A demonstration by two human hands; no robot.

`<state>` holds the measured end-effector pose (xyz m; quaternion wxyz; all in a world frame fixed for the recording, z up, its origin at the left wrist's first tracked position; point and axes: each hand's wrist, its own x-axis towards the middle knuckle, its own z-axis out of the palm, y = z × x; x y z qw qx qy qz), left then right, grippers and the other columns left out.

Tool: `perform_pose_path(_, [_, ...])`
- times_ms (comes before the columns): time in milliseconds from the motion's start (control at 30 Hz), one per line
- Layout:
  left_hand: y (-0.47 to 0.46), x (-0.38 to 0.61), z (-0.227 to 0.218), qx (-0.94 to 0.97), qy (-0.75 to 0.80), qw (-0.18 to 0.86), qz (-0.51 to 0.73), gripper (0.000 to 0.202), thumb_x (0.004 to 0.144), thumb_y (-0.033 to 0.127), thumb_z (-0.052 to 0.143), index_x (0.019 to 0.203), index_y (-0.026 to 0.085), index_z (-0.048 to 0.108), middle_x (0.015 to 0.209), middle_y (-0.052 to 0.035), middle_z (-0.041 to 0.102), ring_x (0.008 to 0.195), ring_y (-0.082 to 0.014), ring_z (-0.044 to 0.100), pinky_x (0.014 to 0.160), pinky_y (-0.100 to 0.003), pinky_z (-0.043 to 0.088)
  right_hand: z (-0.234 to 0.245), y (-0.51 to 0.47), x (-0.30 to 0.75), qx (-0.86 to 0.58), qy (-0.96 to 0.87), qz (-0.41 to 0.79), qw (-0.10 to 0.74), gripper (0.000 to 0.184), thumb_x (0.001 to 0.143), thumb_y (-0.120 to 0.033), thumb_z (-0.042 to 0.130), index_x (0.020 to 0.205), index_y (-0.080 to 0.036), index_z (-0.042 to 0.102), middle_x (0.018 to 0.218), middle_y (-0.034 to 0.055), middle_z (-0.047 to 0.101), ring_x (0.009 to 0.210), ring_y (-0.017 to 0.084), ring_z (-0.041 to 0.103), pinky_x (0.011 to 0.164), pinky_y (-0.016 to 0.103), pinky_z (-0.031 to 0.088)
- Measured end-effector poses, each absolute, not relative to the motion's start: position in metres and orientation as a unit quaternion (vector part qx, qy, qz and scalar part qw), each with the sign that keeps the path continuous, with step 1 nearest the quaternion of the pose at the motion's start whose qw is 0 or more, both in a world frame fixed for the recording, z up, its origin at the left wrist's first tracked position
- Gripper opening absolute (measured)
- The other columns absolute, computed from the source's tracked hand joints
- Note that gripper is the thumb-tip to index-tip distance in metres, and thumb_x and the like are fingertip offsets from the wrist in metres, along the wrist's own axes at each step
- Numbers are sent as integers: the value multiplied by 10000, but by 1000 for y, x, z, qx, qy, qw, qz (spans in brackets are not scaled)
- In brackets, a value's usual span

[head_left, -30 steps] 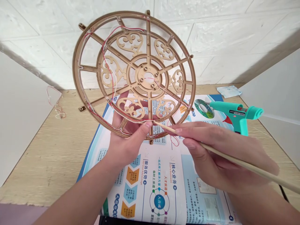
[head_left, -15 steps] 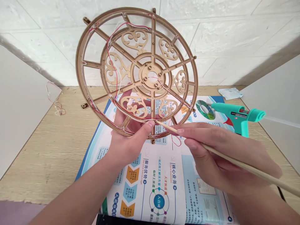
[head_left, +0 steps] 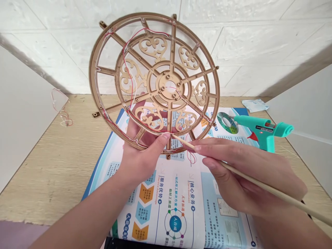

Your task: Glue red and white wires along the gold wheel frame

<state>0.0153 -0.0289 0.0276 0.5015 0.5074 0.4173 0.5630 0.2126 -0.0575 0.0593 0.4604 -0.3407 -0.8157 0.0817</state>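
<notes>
Held up and tilted above the table is a round gold-brown frame (head_left: pixel 173 45) with spokes and scrollwork panels. My left hand (head_left: pixel 141 159) grips its lower edge, thumb in front and fingers behind. Red and white wires (head_left: pixel 132 81) run along the rings and spokes, some lying in the channels. The left thumb presses near the wires at the bottom of the inner ring. In my right hand (head_left: pixel 238 169) is a thin wooden stick (head_left: pixel 249 179), pinched between thumb and fingers. Its tip touches the inner ring right beside the left thumb.
A teal glue gun (head_left: pixel 264 129) stands to the right on a printed sheet (head_left: pixel 178 193) covering the wooden table (head_left: pixel 52 166). A white packet (head_left: pixel 255 105) lies at the back right. Loose wire (head_left: pixel 66 119) rests at the left, and a white brick wall (head_left: pixel 246 41) closes the back.
The round frame has tilted a little, its upper part shifting slightly right and down. My right hand has moved slightly, with the stick's tip staying by the left thumb.
</notes>
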Motion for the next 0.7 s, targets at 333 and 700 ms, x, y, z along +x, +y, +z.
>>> perform_pose_path(333, [-27, 13, 31, 476, 383, 533, 586, 565, 876, 259, 810, 1361, 442, 585, 1084, 12, 790, 1131, -325, 750, 1158, -658, 556, 56, -61, 206, -352, -772, 82, 522, 456, 885, 4, 629, 1252, -242, 742, 1003, 22, 830, 908, 210, 815, 727, 299, 711])
perform_pose_path(700, [-26, 15, 40, 460, 352, 566, 586, 514, 853, 242, 828, 1295, 424, 640, 1062, 7, 790, 1345, -336, 640, 1213, -641, 519, 49, -61, 210, -333, -784, 82, 517, 381, 897, -32, 697, 1240, -191, 741, 1035, 31, 830, 921, 197, 805, 768, 308, 707])
